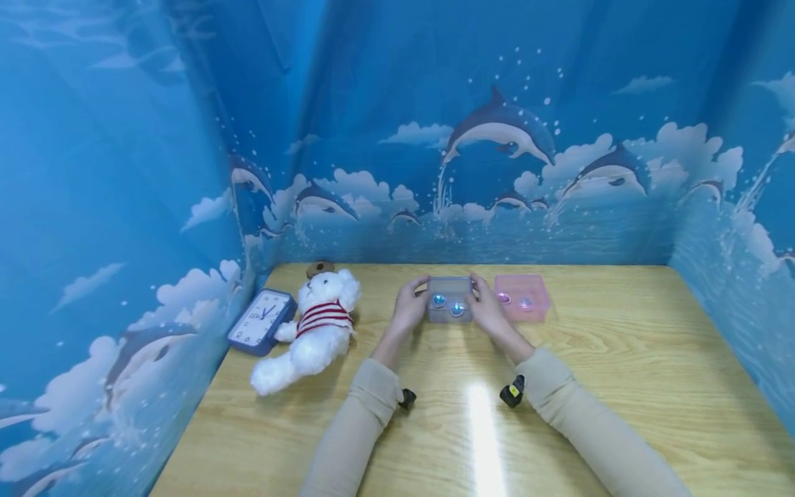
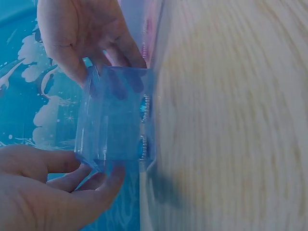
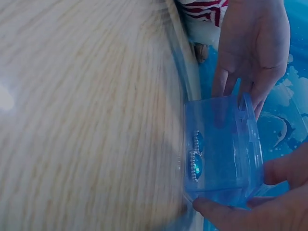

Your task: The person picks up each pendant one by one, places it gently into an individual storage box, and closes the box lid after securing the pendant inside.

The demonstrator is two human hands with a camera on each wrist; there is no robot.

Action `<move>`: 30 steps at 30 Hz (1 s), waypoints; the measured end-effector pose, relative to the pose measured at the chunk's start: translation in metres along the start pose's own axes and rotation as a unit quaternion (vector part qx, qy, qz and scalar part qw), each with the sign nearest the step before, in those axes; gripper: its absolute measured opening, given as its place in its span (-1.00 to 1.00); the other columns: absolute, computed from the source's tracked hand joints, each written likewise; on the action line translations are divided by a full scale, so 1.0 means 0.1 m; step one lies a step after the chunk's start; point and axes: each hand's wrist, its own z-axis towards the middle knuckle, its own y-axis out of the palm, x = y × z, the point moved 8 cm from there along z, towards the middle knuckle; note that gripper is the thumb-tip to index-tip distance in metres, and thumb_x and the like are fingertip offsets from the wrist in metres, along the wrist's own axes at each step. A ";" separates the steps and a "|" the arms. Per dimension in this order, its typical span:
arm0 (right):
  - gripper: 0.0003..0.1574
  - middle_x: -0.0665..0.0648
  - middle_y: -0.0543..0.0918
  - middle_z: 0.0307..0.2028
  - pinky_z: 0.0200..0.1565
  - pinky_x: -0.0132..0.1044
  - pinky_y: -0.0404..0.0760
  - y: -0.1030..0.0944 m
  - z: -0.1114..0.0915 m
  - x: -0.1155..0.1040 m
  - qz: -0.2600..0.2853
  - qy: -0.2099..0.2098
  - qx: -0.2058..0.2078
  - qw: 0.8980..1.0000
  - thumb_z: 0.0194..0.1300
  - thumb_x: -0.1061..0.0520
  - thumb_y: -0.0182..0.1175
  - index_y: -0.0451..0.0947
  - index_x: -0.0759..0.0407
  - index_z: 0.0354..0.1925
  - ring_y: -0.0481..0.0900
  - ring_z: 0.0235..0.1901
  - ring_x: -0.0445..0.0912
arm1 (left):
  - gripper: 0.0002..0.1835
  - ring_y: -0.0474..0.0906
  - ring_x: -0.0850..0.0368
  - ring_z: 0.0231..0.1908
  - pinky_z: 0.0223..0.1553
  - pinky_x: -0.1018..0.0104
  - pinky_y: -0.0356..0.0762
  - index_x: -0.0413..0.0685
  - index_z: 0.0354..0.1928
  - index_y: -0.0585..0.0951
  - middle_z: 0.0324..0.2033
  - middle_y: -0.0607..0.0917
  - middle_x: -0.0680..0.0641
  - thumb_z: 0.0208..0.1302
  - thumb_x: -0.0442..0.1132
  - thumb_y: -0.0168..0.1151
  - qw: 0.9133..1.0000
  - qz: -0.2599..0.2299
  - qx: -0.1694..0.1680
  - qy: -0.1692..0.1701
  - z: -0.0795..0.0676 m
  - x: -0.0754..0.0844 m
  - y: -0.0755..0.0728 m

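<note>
A clear blue plastic box [image 1: 450, 319] sits on the wooden table between both hands. Two round blue gems with beaded silver rims lie inside, one [image 3: 196, 165] nearer my right hand in the right wrist view. With thumb and fingers, my left hand [image 1: 410, 305] grips the box's left end. The right hand [image 1: 488, 308] holds the opposite end the same way. The box's lid [image 2: 91, 120] looks closed down, though its edge is partly covered by fingers. Just right of the right hand stands a pink clear box [image 1: 535, 290] with a pink gem and a pale one inside.
On the left lie a white plush dog [image 1: 319, 345] in a red-striped shirt and a blue-framed clock [image 1: 263, 319]. A small brown object [image 1: 320, 267] is behind the plush. Blue dolphin-print cloth [image 1: 373, 138] walls the table's back and sides.
</note>
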 end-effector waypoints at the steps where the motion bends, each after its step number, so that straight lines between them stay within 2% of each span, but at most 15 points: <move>1: -0.21 0.49 0.08 0.62 0.61 0.24 0.19 0.00 -0.01 -0.01 -0.005 -0.008 0.001 1.000 0.64 0.22 -0.13 -0.13 0.34 0.67 0.15 0.58 0.42 | -0.47 0.46 -0.22 0.46 0.50 -0.03 0.46 -0.21 0.52 0.40 0.53 0.44 -0.19 0.56 -0.42 0.02 1.000 0.004 0.001 0.004 0.00 0.00 0.00; 11: -0.22 0.55 0.12 0.58 0.57 0.25 0.26 0.01 -0.06 0.03 -0.040 -0.028 0.008 0.999 0.65 0.24 -0.12 -0.13 0.37 0.66 0.20 0.55 0.42 | -0.47 0.55 -0.20 0.38 0.34 0.00 0.64 -0.11 0.47 0.48 0.50 0.48 -0.16 0.51 -0.48 0.07 1.000 0.017 0.011 0.016 -0.01 -0.06 0.03; 16: -0.21 0.55 0.10 0.58 0.60 0.23 0.20 0.01 -0.05 0.03 -0.070 -0.036 0.014 0.997 0.68 0.21 -0.12 -0.16 0.40 0.65 0.20 0.56 0.42 | -0.50 0.55 -0.21 0.38 0.35 0.00 0.64 -0.09 0.44 0.52 0.50 0.47 -0.17 0.51 -0.47 0.09 0.999 0.024 0.012 0.031 0.01 -0.05 0.04; 19: -0.20 0.55 0.13 0.57 0.61 0.21 0.19 0.04 -0.04 0.02 -0.092 -0.045 0.019 0.995 0.68 0.21 -0.11 -0.17 0.41 0.65 0.33 0.48 0.42 | -0.50 0.55 -0.20 0.38 0.35 -0.01 0.64 -0.06 0.43 0.52 0.50 0.48 -0.18 0.52 -0.47 0.08 0.999 0.032 0.016 0.031 0.02 -0.05 0.03; 21: -0.19 0.55 0.15 0.57 0.60 0.22 0.20 0.05 -0.06 0.00 -0.104 -0.052 0.023 0.993 0.67 0.21 -0.10 -0.18 0.40 0.66 0.40 0.43 0.42 | -0.50 0.54 -0.19 0.39 0.37 -0.02 0.61 -0.02 0.44 0.52 0.50 0.47 -0.17 0.54 -0.44 0.06 0.999 0.041 0.016 0.030 0.02 -0.06 0.04; 24: -0.18 0.49 0.12 0.60 0.61 0.22 0.19 0.07 -0.10 -0.02 -0.111 -0.064 0.027 0.991 0.69 0.18 -0.12 -0.22 0.32 0.68 0.37 0.47 0.38 | -0.52 0.51 -0.19 0.42 0.43 -0.07 0.55 0.09 0.45 0.51 0.51 0.46 -0.16 0.59 -0.36 0.03 0.998 0.056 0.016 0.032 -0.01 -0.04 0.03; 26: -0.19 0.46 0.07 0.63 0.62 0.23 0.14 0.05 -0.15 -0.06 -0.109 -0.081 0.034 0.990 0.70 0.16 -0.13 -0.21 0.29 0.69 0.21 0.57 0.36 | -0.54 0.46 -0.20 0.46 0.47 -0.12 0.48 0.15 0.46 0.51 0.53 0.44 -0.16 0.61 -0.29 0.03 0.996 0.074 0.018 0.048 -0.05 0.01 0.01; 28: -0.19 0.43 0.01 0.65 0.64 0.26 0.09 0.01 -0.20 -0.11 -0.103 -0.100 0.038 0.989 0.70 0.13 -0.14 -0.22 0.26 0.69 0.07 0.63 0.34 | -0.54 0.40 -0.21 0.50 0.52 -0.18 0.41 0.13 0.46 0.49 0.53 0.44 -0.16 0.61 -0.24 0.05 0.992 0.096 0.024 0.079 -0.10 0.13 -0.03; 30: -0.17 0.42 -0.02 0.66 0.63 0.29 0.06 -0.06 -0.26 -0.18 -0.102 -0.117 0.040 0.987 0.71 0.07 -0.12 -0.20 0.22 0.70 0.02 0.65 0.34 | -0.53 0.34 -0.22 0.54 0.56 -0.20 0.32 0.06 0.47 0.47 0.55 0.39 -0.19 0.59 -0.21 0.09 0.983 0.131 0.031 0.121 -0.15 0.26 -0.07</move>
